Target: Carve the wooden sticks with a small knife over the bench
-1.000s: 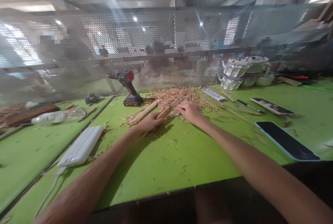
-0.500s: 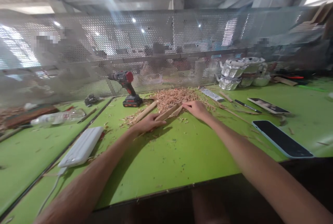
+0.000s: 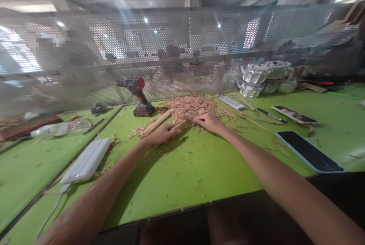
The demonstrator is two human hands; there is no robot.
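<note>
My left hand is closed around the near end of a thin wooden strip, which slants up to the right just above the green tabletop. My right hand is closed in a pinch against the strip's right-hand side. What its fingertips hold is too small to make out. Behind the strip lies a heap of curled wood shavings. Another wooden stick rests on the table just beyond my left hand.
A cordless drill stands behind to the left. On the left lie a white power bank and a plastic bottle. To the right are a metal plate, a pen, two phones and foil-like silver containers. A perforated screen closes the back.
My right hand has slid a little left and toward me along the strip. A pale wedge-shaped piece beside the strip is now covered by it. My left hand stays nearly in place.
</note>
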